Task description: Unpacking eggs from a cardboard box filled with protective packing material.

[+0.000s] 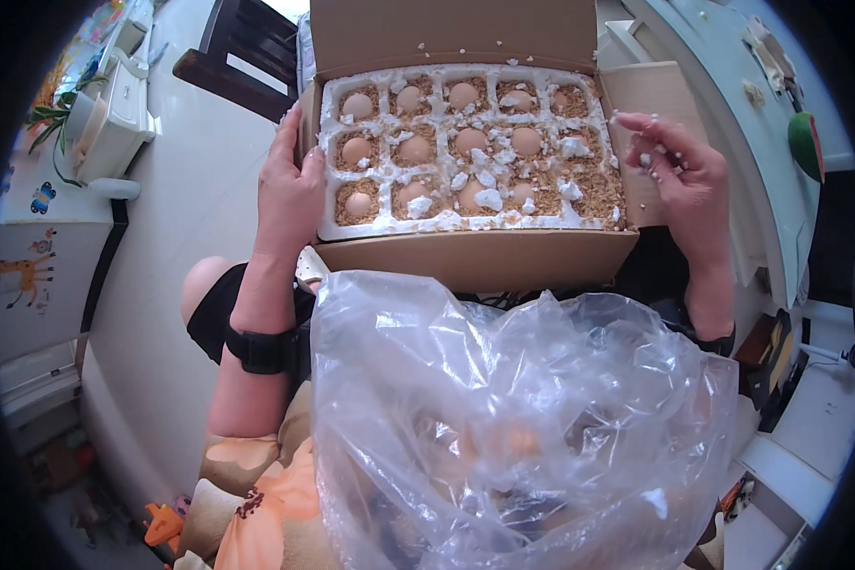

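Observation:
An open cardboard box [475, 261] holds a white foam tray [437, 142] with square pockets. Brown eggs [470, 142] sit in most pockets, bedded in tan shavings [594, 198]. Broken foam pieces [488, 199] lie scattered over them. My left hand [290, 190] grips the box's left side, thumb over the rim. Beyond the right rim, above a folded-out flap [660, 90], my right hand [679, 171] is curled with white foam crumbs on and among its fingers. A few crumbs show just below it.
A large clear plastic bag [522, 427] covers my lap in front of the box. To the left stand a dark wooden chair [242, 62] and a white cabinet [119, 114] with a plant. A pale table [741, 123] runs along the right.

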Motion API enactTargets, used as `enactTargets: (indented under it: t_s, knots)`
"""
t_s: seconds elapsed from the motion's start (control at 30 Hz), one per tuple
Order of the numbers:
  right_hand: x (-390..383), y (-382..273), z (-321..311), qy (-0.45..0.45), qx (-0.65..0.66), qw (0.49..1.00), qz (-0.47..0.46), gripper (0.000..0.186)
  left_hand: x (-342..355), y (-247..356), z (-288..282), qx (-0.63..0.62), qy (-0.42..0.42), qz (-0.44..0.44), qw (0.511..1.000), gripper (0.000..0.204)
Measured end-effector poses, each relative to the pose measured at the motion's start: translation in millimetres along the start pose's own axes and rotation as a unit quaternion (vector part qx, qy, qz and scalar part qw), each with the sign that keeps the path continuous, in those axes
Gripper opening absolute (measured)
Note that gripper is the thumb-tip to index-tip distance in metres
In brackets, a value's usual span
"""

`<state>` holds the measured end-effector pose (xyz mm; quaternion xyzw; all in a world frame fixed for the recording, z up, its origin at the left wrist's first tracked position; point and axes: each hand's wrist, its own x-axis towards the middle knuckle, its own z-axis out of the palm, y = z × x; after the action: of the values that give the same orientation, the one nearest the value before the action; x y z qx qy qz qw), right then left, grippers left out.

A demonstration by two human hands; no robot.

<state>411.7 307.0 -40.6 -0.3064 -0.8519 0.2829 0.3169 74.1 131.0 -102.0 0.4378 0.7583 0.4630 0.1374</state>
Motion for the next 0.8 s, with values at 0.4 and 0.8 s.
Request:
enactTargets:
  t_s: [0.4, 0.8]
  knots:
    - [23, 17, -6, 0.086, -0.249, 0.963, -0.058, 0.035, -6, 15, -2, -0.218, -0.036, -0.128, 0.967, 0.064]
    - [71, 19, 17, -0.008, -0.14, 0.989, -0.053, 0.033, -3, -12, -5, -0.29, -0.08, -0.226, 0.926, 0.058]
